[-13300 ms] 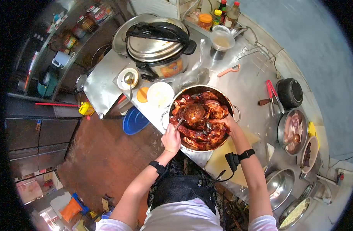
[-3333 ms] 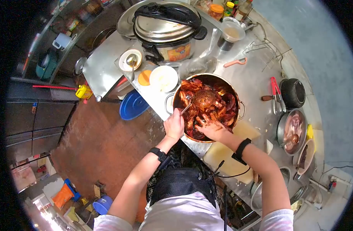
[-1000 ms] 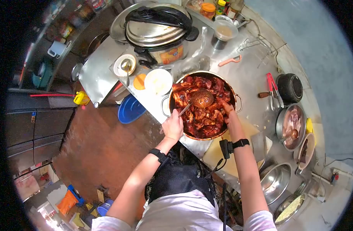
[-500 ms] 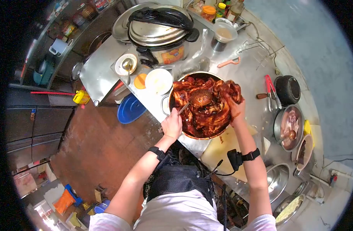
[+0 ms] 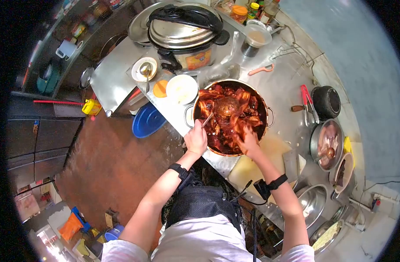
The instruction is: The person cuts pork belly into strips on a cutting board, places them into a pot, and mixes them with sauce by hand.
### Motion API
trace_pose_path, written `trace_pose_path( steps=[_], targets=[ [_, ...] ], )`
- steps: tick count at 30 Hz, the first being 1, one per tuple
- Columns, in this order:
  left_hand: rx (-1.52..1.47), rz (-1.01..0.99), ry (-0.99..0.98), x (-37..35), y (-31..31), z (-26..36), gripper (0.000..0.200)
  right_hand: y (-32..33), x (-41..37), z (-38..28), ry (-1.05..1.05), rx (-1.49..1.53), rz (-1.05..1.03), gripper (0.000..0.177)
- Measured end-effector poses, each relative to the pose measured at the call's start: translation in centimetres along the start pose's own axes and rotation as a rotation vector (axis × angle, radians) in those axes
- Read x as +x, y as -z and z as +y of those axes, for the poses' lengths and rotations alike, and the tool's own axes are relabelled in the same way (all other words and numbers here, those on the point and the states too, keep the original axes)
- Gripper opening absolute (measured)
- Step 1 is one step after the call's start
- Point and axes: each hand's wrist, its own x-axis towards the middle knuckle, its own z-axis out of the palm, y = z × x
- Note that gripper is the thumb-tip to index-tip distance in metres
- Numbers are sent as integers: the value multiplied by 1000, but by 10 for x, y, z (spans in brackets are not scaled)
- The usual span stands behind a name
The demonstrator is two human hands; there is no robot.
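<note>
A round metal pot (image 5: 270,117) full of meat strips (image 5: 222,135) in dark red sauce stands at the counter's front edge. My left hand (image 5: 195,139) is closed around the handle of a ladle (image 5: 227,106), whose sauce-coated bowl rests on the meat. My right hand (image 5: 248,142) is down in the front right of the pot, fingers spread against the meat and smeared with sauce; some fingertips are hidden there.
A large pressure cooker (image 5: 187,35) stands behind, with a white bowl (image 5: 181,89) nearer the pot. A cutting board (image 5: 256,163) and cleaver (image 5: 290,163) lie at front right. Red tongs (image 5: 310,105), a black pot (image 5: 326,102) and a pan of meat (image 5: 315,144) are farther right.
My right hand has moved left and down, and the meat it held at the pot's right rim is back in the pot. My left hand has barely moved.
</note>
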Motion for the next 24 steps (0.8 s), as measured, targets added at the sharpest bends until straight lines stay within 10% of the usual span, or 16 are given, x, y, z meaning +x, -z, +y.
trace_pose_path(
  steps=[3, 5, 6, 11, 18, 19, 21, 24],
  targets=[
    [1, 13, -16, 1, 2, 1, 14, -9, -6, -11, -46, -189, -268, 67],
    [5, 15, -21, 2, 2, 2, 14, -101, 13, 58, -92, 40, -80, 69],
    [12, 17, -25, 2, 2, 2, 14, -61, 9, 12, -140, -208, -348, 67],
    [44, -2, -35, 0, 1, 0, 13, -60, 15, -2, 100, -482, -339, 56],
    [56, -47, -17, 4, 5, 3, 13, -56, 62, 28, -303, 60, -346, 51],
    [54, -42, -15, 5, 5, 3, 13, 20, 43, -21, 101, -369, -521, 55],
    [44, -7, -43, 2, 4, 3, 12, -6, 71, 30, -63, 114, -97, 62],
    [19, 2, -43, 2, 1, 1, 12, 49, 104, -2, 212, -182, -27, 57]
  ],
)
